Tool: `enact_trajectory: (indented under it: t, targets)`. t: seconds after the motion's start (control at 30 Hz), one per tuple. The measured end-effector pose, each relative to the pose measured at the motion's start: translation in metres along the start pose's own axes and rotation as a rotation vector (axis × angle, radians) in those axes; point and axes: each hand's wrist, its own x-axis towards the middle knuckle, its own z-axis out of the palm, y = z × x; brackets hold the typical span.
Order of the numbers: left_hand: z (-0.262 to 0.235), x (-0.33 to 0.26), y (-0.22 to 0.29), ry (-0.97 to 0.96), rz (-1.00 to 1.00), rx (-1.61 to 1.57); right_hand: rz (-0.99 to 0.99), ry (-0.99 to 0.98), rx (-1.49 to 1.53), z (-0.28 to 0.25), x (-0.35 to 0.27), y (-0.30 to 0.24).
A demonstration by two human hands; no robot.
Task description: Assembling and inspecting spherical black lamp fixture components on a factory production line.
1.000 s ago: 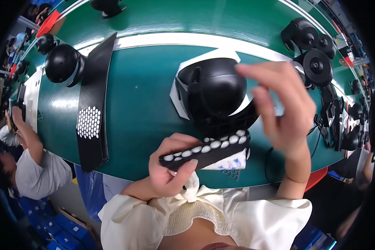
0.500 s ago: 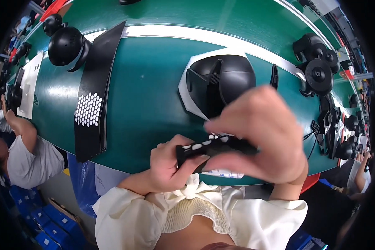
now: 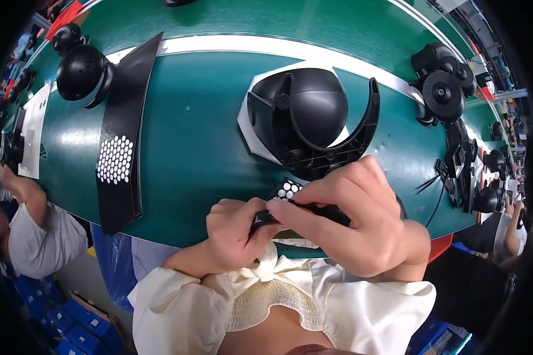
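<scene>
Close to my chest, at the table's near edge, a black sheet with round white pads is bent between my hands. My left hand is closed on its left end, thumb on top. The fingers of my right hand are curled, and its thumb and forefinger come together right beside my left thumb. Whatever sits between those two fingertips is too small to make out. Just beyond my hands stands a glossy black rounded shell with a curved arm, resting on a white pad.
To the left lies a long black sheet with white pads, near a black ball-shaped part. Black round parts and a cable lie at right. A co-worker's arm reaches in at far left; blue bins stand below.
My right hand, blurred before, has come down and left to meet my left hand. The sheet has tilted so more white pads face up. The shell's curved arm now shows fully.
</scene>
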Motion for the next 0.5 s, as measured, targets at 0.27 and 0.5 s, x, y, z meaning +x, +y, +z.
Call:
enact_trajectory:
  t: [0.27, 0.5]
  targets:
    - [-0.007, -0.002, 0.005, -0.211, -0.297, 0.025, -0.202, 0.105, 0.04, 0.016, -0.016, 0.015]
    - [-0.009, -0.003, -0.009, -0.421, -0.661, -0.416, 0.131, 0.118, 0.543, 0.005, -0.023, 0.033]
